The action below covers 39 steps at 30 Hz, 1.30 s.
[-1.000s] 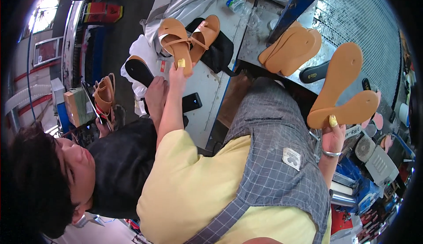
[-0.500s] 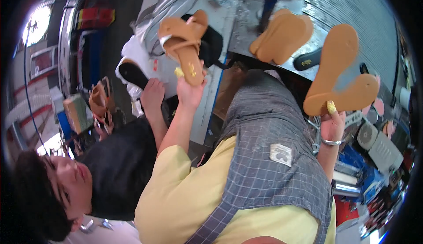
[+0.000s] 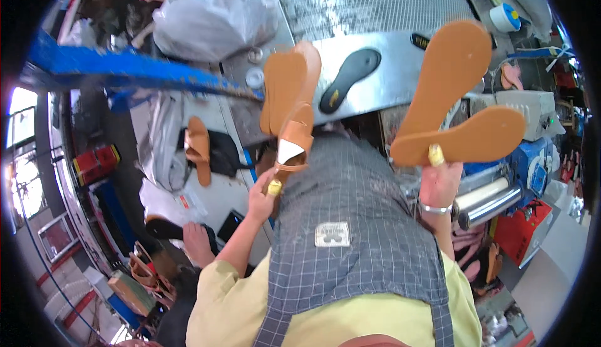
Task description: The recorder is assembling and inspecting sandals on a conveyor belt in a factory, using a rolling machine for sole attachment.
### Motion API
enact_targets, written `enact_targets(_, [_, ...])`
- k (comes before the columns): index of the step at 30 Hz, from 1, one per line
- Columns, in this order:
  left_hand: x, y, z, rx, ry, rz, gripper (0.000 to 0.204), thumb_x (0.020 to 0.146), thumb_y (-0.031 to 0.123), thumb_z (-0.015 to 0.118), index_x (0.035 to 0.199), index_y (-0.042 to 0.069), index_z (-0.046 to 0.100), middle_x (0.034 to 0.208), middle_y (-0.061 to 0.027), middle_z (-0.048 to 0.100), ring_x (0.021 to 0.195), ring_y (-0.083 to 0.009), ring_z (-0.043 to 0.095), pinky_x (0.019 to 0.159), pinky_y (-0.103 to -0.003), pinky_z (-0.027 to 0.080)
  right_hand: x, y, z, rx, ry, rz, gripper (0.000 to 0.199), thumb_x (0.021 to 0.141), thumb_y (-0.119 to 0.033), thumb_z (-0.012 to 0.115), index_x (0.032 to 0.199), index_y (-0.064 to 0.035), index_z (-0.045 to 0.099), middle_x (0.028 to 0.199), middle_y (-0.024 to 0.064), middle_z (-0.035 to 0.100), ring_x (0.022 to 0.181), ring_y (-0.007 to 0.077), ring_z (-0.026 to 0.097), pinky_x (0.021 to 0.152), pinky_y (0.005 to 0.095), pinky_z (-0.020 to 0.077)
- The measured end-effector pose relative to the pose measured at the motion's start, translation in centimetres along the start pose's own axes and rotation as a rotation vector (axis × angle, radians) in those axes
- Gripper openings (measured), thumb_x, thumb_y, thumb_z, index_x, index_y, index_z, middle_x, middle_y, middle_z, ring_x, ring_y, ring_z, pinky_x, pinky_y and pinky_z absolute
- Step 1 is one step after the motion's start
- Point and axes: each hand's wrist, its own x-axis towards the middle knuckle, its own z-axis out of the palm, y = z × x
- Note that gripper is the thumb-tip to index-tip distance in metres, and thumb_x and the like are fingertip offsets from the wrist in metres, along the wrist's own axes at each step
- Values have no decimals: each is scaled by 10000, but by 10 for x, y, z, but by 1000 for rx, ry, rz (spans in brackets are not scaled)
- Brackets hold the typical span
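My left hand (image 3: 261,198) is closed around the heel end of a tan strapped sandal (image 3: 300,133), with a white patch showing inside its strap. The sandal stands up in front of my apron, overlapping a stack of tan soles (image 3: 285,84) on the metal table. Two flat tan soles (image 3: 446,74) fan out in a V from my right hand (image 3: 440,187), which pinches them where they overlap. Yellow coverings wrap both thumbs. Between my hands, a black insole (image 3: 350,79) lies on the metal table (image 3: 341,46).
At left, another tan sandal (image 3: 198,146) lies on a white table beside something black. A co-worker's hand (image 3: 198,245) touches a black insole (image 3: 164,228) there. A blue metal bar (image 3: 138,68) crosses the upper left. Machine rollers (image 3: 491,203) stand beside my right wrist.
My view has turned to the right. The left hand has carried its sandal from over the white table toward the metal table's edge. My right hand still grips the two soles.
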Motion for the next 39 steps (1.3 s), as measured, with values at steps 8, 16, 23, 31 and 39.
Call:
enact_targets(8, [101, 115, 85, -355, -154, 192, 398, 899, 95, 535, 1270, 1, 423, 1058, -162, 617, 765, -211, 624, 672, -303, 515, 3, -5, 6, 60, 77, 172, 337, 820, 16, 633, 1131, -11, 508, 1046, 44, 596, 978, 156, 580, 888, 331, 453])
enact_targets(16, [190, 242, 129, -547, -66, 344, 410, 850, -16, 456, 1253, 48, 411, 1043, -145, 607, 753, -204, 609, 605, -283, 483, 17, -14, 2, 103, 78, 73, 318, 842, -5, 634, 1129, -33, 501, 1009, 34, 604, 934, 151, 598, 799, 292, 478])
enact_targets(23, [304, 422, 126, -798, -114, 535, 377, 853, 25, 409, 1218, 119, 415, 1036, -85, 604, 773, -195, 613, 528, -276, 442, 35, -25, -8, 103, 106, 85, 338, 805, 11, 662, 1096, -16, 493, 961, 53, 609, 853, 149, 614, 701, 272, 511])
enact_targets(31, [321, 360, 150, -565, -145, 401, 352, 872, 23, 395, 1208, 126, 408, 1026, -71, 609, 756, -178, 622, 530, -255, 440, 51, -19, -11, 162, 214, 66, 419, 788, 63, 647, 1147, -24, 450, 993, 62, 589, 877, 160, 608, 784, 298, 510])
enact_targets(39, [354, 317, 134, -521, -232, 212, 389, 876, 31, 377, 1251, 112, 442, 1074, -102, 610, 837, -184, 627, 594, -271, 469, 67, -25, 0, 158, 199, 89, 322, 810, 59, 625, 1099, 8, 494, 996, 68, 602, 859, 154, 616, 750, 276, 514])
